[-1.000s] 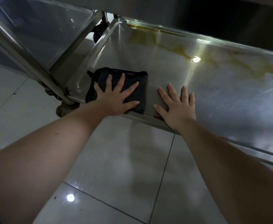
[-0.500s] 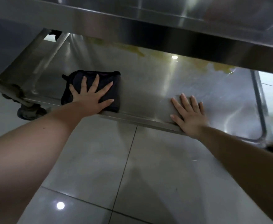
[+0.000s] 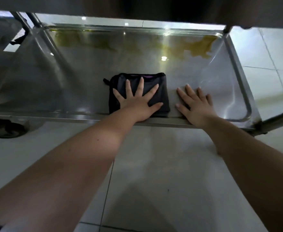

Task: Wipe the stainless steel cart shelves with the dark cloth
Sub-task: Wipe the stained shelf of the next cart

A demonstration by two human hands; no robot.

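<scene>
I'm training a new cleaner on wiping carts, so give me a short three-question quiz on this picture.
1. True or false: the left hand presses flat, fingers spread, on the dark cloth.
2. Fill in: the right hand rests open on the bare ____ beside the cloth.
3. Where on the lower shelf is the yellowish stain? A: along the far edge. B: at the near left corner. C: between the two hands.
Key: 1 true; 2 shelf; 3 A.
</scene>
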